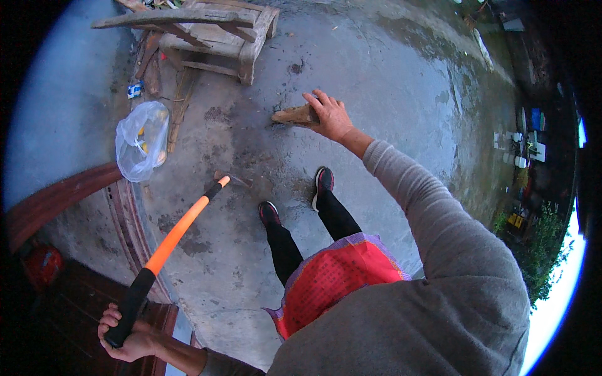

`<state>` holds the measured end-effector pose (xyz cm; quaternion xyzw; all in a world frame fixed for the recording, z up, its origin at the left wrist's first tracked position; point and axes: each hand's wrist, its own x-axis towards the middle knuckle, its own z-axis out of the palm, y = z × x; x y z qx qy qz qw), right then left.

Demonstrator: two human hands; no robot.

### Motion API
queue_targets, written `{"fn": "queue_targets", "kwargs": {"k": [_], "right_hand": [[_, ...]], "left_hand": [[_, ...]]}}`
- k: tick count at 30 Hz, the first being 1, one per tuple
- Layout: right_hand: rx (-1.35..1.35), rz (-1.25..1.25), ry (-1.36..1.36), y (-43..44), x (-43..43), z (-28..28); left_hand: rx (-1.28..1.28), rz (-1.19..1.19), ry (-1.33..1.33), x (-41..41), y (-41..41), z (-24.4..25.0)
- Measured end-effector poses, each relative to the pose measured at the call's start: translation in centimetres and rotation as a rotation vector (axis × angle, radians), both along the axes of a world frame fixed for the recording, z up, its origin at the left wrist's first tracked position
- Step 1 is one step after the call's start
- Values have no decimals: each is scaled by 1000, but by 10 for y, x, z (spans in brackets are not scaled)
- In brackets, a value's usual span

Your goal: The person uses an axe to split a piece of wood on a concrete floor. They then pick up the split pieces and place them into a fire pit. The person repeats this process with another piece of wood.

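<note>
My left hand (127, 331), low at the left, is wrapped around the black grip end of an axe (176, 230) with an orange and black handle. The axe's metal head (241, 180) points away from me, left of my shoes; its shape is partly hidden by the handle's end. Stretched out ahead, my right hand (331, 115) grips one end of a rough, split piece of wood (295, 116), which narrows at its far end. I cannot tell whether that wood touches the floor.
A wooden bench-like frame (211, 47) stands ahead at the left. Near it lie wood pieces (151, 70), thin sticks (178, 115), a blue-and-white packet (134, 90) and a clear plastic bag (142, 141) with yellow items. A doorway sill (136, 230) borders the wet concrete floor (385, 94).
</note>
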<state>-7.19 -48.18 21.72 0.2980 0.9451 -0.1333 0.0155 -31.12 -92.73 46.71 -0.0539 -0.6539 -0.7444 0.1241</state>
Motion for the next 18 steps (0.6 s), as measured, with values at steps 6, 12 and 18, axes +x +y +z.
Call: {"fn": "queue_targets", "kwargs": {"k": [6, 12, 18], "right_hand": [[-42, 15, 16, 5, 5, -1], [-83, -28, 59, 11, 4, 3], [-8, 5, 203, 15, 12, 22]], "left_hand": [[-2, 22, -3, 4, 6, 2], [66, -216, -12, -6, -23, -3], [-4, -82, -9, 4, 3, 3]]}}
